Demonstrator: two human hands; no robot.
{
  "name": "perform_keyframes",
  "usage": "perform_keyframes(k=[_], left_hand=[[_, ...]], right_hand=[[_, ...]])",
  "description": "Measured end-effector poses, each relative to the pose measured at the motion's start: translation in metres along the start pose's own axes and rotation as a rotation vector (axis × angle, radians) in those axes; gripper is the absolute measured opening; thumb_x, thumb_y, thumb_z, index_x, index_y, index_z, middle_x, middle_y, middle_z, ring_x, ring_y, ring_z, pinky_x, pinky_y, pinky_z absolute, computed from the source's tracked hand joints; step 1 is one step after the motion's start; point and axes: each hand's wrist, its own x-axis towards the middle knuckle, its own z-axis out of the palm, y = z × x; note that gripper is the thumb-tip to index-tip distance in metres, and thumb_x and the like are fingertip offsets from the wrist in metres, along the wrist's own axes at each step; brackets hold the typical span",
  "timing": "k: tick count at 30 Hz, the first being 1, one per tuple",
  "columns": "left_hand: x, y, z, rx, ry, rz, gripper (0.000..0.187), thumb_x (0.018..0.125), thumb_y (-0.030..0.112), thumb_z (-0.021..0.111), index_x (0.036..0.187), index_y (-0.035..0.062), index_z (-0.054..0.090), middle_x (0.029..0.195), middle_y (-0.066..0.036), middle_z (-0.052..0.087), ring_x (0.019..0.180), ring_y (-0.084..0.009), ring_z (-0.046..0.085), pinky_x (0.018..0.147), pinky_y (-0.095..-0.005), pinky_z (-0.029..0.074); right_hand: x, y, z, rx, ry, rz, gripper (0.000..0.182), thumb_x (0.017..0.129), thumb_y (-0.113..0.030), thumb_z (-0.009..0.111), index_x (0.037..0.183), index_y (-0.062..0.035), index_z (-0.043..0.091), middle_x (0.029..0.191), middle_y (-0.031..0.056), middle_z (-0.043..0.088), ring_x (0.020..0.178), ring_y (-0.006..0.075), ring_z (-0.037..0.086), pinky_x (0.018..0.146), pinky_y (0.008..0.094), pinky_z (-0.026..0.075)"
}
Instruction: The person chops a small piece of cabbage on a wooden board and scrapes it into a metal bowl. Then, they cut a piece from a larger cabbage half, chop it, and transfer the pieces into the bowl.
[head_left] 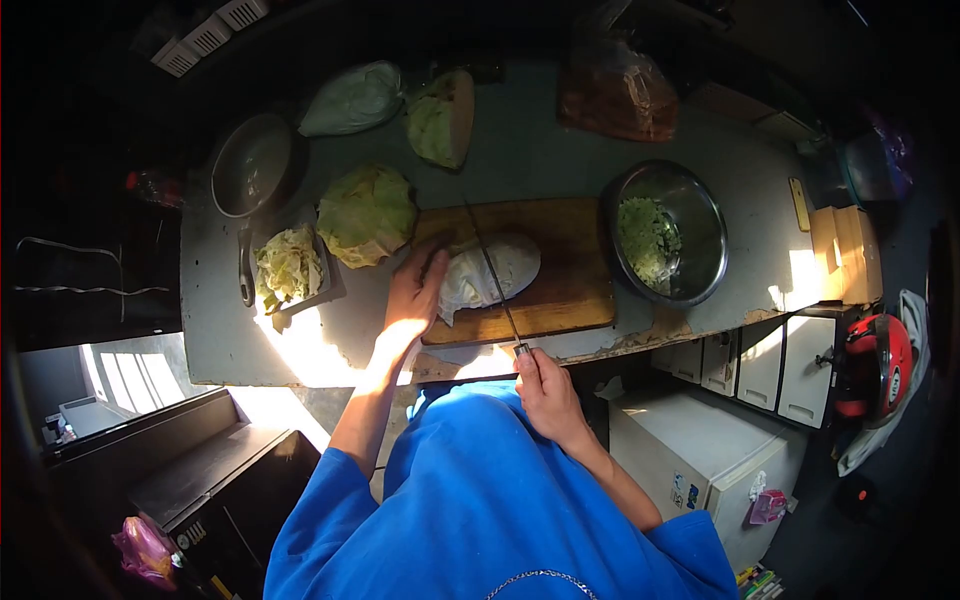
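On the wooden cutting board [580, 285] lies a pale piece of cabbage [515, 262], partly sliced at its left side. My left hand [415, 290] holds the cabbage's left end, its far fingers in shadow. The handle of a long kitchen knife [492, 262] is closed in my right hand [548, 395] at the board's near edge. Its blade points away from me and crosses over the cabbage. To the right, a metal bowl [708, 240] contains chopped cabbage [648, 238].
Left of the board sit a large cabbage [367, 215], a container of cabbage leaves [290, 265] and a pan [252, 165]. Farther back are a cut cabbage [440, 120], a white bag [355, 98] and a reddish bag [620, 100]. A phone [799, 204] lies far right.
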Motion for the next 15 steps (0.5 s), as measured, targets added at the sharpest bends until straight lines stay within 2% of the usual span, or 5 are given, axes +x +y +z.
perform_keyframes(k=[4, 12, 13, 15], left_hand=[[0.021, 0.013, -0.009, -0.041, 0.055, -0.065, 0.037, 0.105, 0.03, 0.058, 0.127, 0.0019, 0.068, 0.114, -0.018, 0.073, 0.108, -0.0258, 0.069, 0.096, -0.0355, 0.051], [0.075, 0.059, 0.008, 0.008, 0.053, 0.127, 0.028, 0.1, 0.021, 0.063, 0.121, 0.0018, 0.07, 0.106, -0.016, 0.074, 0.098, -0.0225, 0.071, 0.086, -0.0339, 0.054], [0.078, 0.065, 0.011, 0.007, 0.055, 0.127, 0.028, 0.1, 0.021, 0.063, 0.121, 0.0018, 0.07, 0.106, -0.016, 0.074, 0.098, -0.0225, 0.071, 0.086, -0.0339, 0.054], [0.082, 0.075, 0.015, 0.009, 0.001, 0.158, 0.024, 0.101, 0.015, 0.063, 0.118, 0.0, 0.071, 0.109, -0.012, 0.074, 0.105, -0.0175, 0.068, 0.093, -0.0303, 0.051]], right_hand=[[-0.004, 0.004, 0.004, 0.021, -0.014, 0.048, 0.039, 0.111, -0.034, 0.045, 0.095, -0.0006, 0.058, 0.059, 0.0054, 0.055, 0.051, 0.012, 0.052, 0.05, 0.0321, 0.042], [-0.003, -0.001, 0.006, -0.026, 0.027, 0.054, 0.042, 0.111, -0.035, 0.044, 0.09, -0.0022, 0.058, 0.057, 0.0018, 0.051, 0.049, 0.0084, 0.048, 0.047, 0.0287, 0.039], [-0.004, -0.001, 0.006, 0.007, 0.016, 0.097, 0.042, 0.111, -0.036, 0.043, 0.089, -0.0024, 0.057, 0.057, 0.0012, 0.05, 0.047, 0.008, 0.047, 0.046, 0.0284, 0.038], [-0.005, -0.004, 0.006, 0.014, 0.009, 0.049, 0.042, 0.111, -0.035, 0.043, 0.088, -0.0024, 0.057, 0.057, 0.001, 0.05, 0.047, 0.008, 0.046, 0.046, 0.0286, 0.038]])
